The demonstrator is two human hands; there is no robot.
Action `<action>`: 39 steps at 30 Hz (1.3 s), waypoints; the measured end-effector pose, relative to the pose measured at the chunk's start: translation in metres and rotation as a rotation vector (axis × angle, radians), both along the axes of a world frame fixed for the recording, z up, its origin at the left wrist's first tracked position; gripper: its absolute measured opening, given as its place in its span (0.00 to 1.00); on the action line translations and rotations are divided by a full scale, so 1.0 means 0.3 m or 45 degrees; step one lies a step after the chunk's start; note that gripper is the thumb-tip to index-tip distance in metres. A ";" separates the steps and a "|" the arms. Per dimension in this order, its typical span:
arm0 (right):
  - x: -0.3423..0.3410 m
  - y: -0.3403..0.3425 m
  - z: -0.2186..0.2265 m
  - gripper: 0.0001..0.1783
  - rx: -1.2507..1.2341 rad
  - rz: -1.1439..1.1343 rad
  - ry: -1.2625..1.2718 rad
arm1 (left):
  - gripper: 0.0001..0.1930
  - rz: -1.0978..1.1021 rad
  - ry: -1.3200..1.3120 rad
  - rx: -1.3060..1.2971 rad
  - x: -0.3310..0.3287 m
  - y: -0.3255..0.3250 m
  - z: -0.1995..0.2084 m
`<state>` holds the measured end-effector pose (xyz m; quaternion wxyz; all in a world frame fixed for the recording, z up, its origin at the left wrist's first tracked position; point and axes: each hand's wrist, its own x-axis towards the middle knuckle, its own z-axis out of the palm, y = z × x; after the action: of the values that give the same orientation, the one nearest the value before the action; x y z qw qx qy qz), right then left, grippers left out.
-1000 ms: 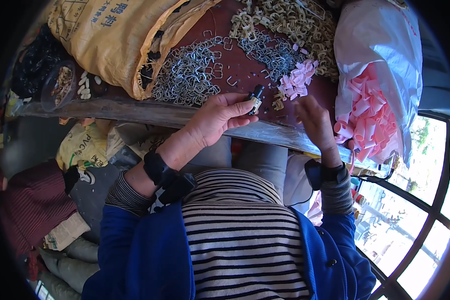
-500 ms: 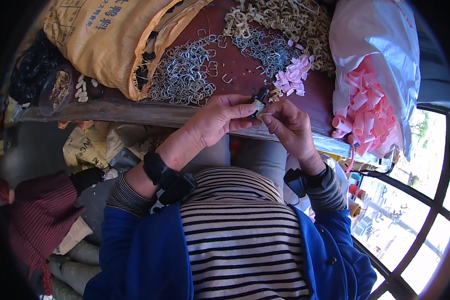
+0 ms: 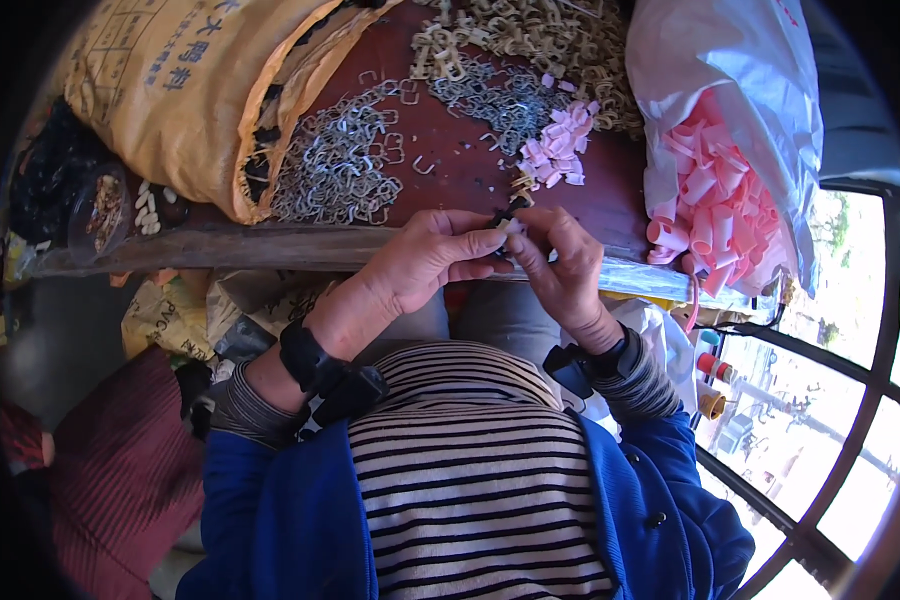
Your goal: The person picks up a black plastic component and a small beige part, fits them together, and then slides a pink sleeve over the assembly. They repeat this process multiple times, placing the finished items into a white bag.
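My left hand (image 3: 432, 252) is closed at the table's front edge, thumb and fingers pinching a small black and pale part (image 3: 511, 212). Against the part's other side, my right hand (image 3: 565, 265) presses its thumb and curled fingertips together; whether these fingers grip the part or a tiny piece on it is hidden. Just beyond my fingertips lies a heap of small light-pink plastic pieces (image 3: 558, 150). Bent silver metal clips (image 3: 335, 165) are piled farther left. Darker grey metal clips (image 3: 510, 105) lie behind the pink pieces, with beige plastic clips (image 3: 570, 45) heaped at the back.
A yellow woven sack (image 3: 165, 105) lies open on the table's left. At right, a white bag (image 3: 715, 50) spills pink curved tube pieces (image 3: 710, 205). A clear tub (image 3: 107, 212) stands far left. Someone in maroon clothing (image 3: 125, 465) is at my lower left, beside a window-framed right side.
The view has shifted slightly, so the table things sit farther left. My right fingers have closed in on the black part, which is now turned differently. The person in maroon has come nearer.
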<state>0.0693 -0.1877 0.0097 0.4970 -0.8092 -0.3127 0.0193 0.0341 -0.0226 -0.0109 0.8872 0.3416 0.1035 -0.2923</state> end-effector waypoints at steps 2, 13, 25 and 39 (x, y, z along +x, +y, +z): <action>-0.008 -0.016 -0.002 0.13 -0.033 0.040 -0.224 | 0.11 -0.006 0.024 -0.006 -0.006 -0.006 0.002; 0.073 -0.262 -0.041 0.16 -0.575 -0.464 -0.527 | 0.13 0.046 -0.048 0.205 0.009 0.001 0.009; 0.201 -0.517 -0.007 0.19 -1.598 -0.312 -0.575 | 0.14 0.060 -0.170 0.296 0.002 0.065 -0.032; 0.162 -0.211 -0.049 0.22 -0.854 -0.064 -0.233 | 0.14 0.085 -0.052 0.256 0.017 0.052 -0.036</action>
<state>0.1181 -0.2510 -0.0050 0.1737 -0.9333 -0.3124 0.0360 0.0392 -0.0069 -0.0217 0.8596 0.4313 0.1254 -0.2436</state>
